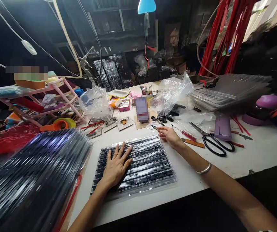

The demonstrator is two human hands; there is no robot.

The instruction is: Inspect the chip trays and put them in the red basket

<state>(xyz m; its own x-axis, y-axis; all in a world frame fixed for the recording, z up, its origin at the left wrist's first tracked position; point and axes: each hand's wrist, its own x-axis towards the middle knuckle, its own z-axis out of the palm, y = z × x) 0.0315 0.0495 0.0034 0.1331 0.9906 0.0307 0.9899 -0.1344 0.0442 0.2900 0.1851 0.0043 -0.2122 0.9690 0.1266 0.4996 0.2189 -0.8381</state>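
Note:
A clear plastic tray with rows of small black parts lies on the white table in front of me. My left hand rests flat on its left part, fingers spread. Just past the tray's far right corner, my right hand has its thumb and fingers pinched around a slim, pointed tool, whose exact kind is hard to make out. A bracelet circles the right wrist.
Left of the tray rises a tall stack of similar trays. To the right lie black-handled scissors, a red screwdriver and an orange-handled tool. Plastic bags and a pink rack stand farther back.

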